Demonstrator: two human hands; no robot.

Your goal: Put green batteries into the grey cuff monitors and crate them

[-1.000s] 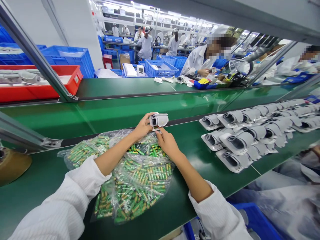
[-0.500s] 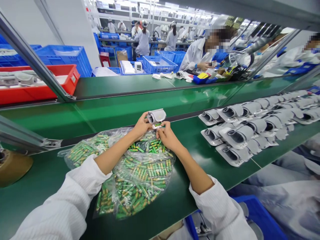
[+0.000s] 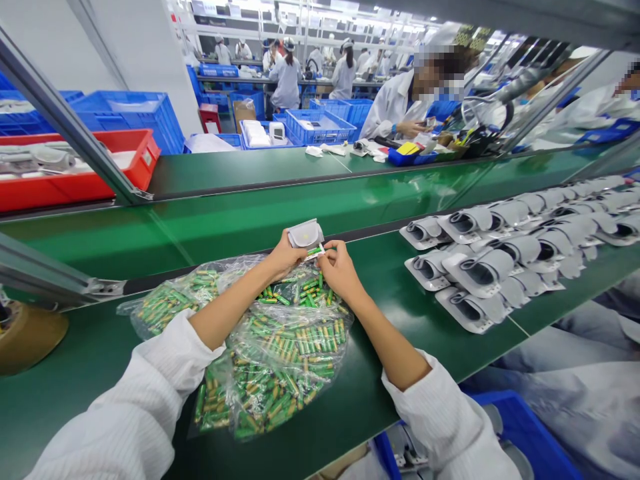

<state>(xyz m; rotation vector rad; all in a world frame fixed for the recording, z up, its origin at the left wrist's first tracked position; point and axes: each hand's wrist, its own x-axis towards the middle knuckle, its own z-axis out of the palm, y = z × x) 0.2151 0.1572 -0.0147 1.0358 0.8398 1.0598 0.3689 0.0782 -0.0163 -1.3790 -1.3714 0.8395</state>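
Observation:
A wrist blood pressure monitor [image 3: 306,234] with a curled grey cuff is held above the bench, tilted so its white underside faces me. My left hand [image 3: 286,257] grips it from the left. Green batteries [image 3: 315,252] show in its open compartment. The fingers of my right hand [image 3: 340,268] are pinched at the compartment's right end, against a small white part; whether a battery is also between them I cannot tell. Below both wrists lies a clear plastic bag [image 3: 280,312] spread out, with many green and gold batteries [image 3: 313,339] on and under it.
Rows of similar monitors [image 3: 483,270] stand on the green bench [image 3: 395,307] to the right. A tape roll [image 3: 33,337] sits at the left. Beyond the green channel are a red bin [image 3: 135,163] and a co-worker [image 3: 395,110]. Below the bench edge is a blue crate [image 3: 520,413].
The monitor has shifted slightly left and been tilted, so more of its battery compartment shows. My right fingers have stayed at its right end, with a white part now visible there.

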